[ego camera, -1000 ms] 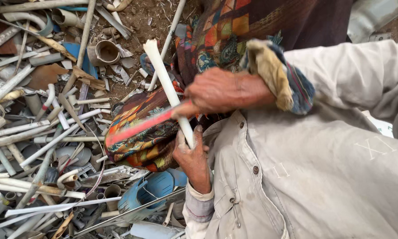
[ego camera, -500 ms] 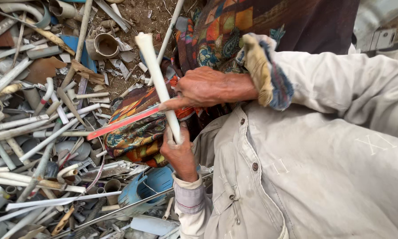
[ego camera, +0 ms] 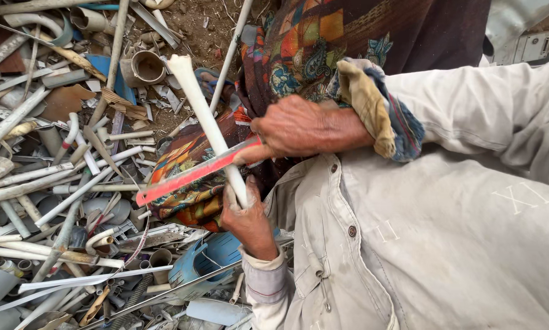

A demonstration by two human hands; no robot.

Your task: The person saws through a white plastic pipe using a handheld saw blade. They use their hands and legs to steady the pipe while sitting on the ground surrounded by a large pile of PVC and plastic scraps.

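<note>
I am observing the left hand [ego camera: 248, 215] clenching the lower end of a white plastic pipe [ego camera: 202, 116], which is standing tilted, its upper end leaning away over the scrap heap [ego camera: 54, 183]. The right hand [ego camera: 299, 125] is gripping the handle end of a red saw blade [ego camera: 192, 172], which is lying across the pipe just above the left hand's fingers [ego camera: 233, 198] and touching it. Both hands are working over a patterned cloth [ego camera: 195, 195] that is draped on the lap.

In my judgement the cut is under way but not finished: the pipe is showing as one piece above and below the blade, and I cannot tell how deep the blade is sitting. Severing the pipe is what remains. Around the feet, pipe offcuts, tubes and blue plastic pieces [ego camera: 207, 260] are lying on the ground.
</note>
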